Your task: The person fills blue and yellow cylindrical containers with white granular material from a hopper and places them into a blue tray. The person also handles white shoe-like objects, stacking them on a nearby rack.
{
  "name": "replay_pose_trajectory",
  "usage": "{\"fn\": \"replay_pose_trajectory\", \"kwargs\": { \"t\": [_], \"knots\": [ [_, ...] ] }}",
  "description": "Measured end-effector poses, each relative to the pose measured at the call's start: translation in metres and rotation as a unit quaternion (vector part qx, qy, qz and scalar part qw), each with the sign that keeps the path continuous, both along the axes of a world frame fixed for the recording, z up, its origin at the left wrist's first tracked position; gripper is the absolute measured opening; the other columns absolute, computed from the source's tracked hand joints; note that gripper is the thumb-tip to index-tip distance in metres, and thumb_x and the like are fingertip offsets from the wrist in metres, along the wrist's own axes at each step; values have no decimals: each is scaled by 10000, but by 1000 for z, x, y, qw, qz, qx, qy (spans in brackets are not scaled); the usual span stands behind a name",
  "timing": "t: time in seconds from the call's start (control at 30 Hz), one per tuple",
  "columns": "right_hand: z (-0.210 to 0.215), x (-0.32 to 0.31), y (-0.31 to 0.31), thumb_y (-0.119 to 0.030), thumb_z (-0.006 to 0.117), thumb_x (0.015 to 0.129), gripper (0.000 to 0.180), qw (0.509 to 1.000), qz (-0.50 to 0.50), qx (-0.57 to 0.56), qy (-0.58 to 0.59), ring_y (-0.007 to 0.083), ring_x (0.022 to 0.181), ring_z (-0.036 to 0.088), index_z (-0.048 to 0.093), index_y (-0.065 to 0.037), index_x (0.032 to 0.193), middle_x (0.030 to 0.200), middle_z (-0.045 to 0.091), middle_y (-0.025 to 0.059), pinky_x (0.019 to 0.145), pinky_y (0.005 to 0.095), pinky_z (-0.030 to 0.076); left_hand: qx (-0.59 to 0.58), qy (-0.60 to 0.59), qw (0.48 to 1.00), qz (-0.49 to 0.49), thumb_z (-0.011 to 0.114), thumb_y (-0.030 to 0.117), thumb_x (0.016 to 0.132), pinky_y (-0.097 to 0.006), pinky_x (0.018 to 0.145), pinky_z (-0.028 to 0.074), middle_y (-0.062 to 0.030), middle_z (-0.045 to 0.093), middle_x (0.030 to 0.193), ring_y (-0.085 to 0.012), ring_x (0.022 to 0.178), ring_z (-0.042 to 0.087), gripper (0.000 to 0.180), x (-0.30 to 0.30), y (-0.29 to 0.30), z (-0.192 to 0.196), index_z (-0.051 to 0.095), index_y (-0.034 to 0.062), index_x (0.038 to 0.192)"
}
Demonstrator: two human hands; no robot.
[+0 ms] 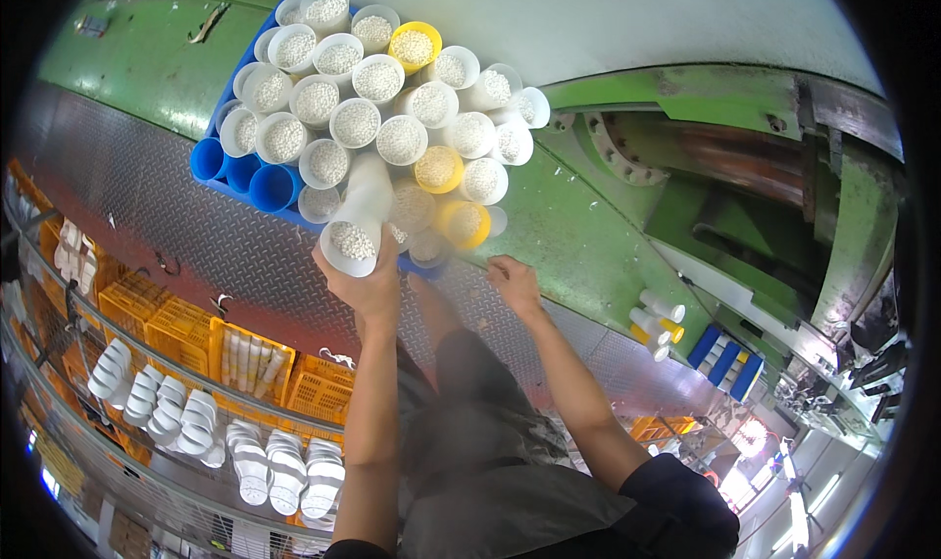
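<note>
My left hand (pixel 365 290) is wrapped round a tall white translucent cup (pixel 368 192), tilted so that its mouth faces me. White pellets (pixel 353 241) fill it. Behind it, many similar white cups (pixel 355 123) of pellets stand packed close together, a few of them yellow (pixel 416 46). They crowd a blue crate (pixel 225 98), partly covered by them. Three blue tubular pockets (pixel 274 188) at its near left corner hold no cup. My right hand (pixel 515 283) hovers right of the crate's near end, fingers curled together, with nothing visible in them.
The crate rests on a green machine ledge (pixel 588 245) above a diamond-plate floor (pixel 196 196). Machine parts (pixel 706 157) stand at the right. Further along lie loose cups (pixel 659 322) and another blue crate (pixel 723 363). At lower left, a rack carries white sandals (pixel 284 471) and orange crates (pixel 176 334).
</note>
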State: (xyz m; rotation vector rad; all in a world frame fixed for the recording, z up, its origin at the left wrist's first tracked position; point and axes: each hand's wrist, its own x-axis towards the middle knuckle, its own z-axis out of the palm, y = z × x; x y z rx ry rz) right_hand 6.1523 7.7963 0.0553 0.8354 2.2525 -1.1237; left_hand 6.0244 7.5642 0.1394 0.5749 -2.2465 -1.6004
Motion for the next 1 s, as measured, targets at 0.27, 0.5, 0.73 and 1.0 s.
{"fn": "replay_pose_trajectory", "kwargs": {
  "t": [0.27,0.5,0.73,1.0],
  "knots": [
    [52,-25,-46,-169,670,883,169,980,190,-63,17,382,764,669,721,-57,998,868,707,191,757,459,528,91,-88,991,54,823,39,776,-339,812,542,-157,640,1086,-224,951,654,520,13,-21,27,517,-54,1186],
    [57,-91,-167,-203,648,909,573,963,234,-39,127,384,696,683,421,-49,1412,784,701,160,600,488,533,57,-59,996,23,763,27,855,-329,909,516,-150,618,1172,-202,1040,622,501,8,-31,32,502,-69,1272],
    [-10,-88,-197,-180,602,896,416,925,332,14,186,376,632,678,530,31,1247,722,685,174,549,480,534,33,-45,998,-15,833,53,761,-332,892,503,-124,616,1101,-205,1004,621,528,-2,-26,19,533,-40,1186],
    [-6,-81,-184,-196,594,869,220,945,295,-48,131,427,773,689,664,0,942,831,706,233,654,516,539,53,-50,997,-13,876,147,739,-355,857,536,-168,700,1089,-229,995,689,551,-30,-10,-15,579,-16,1174]
  ]
}}
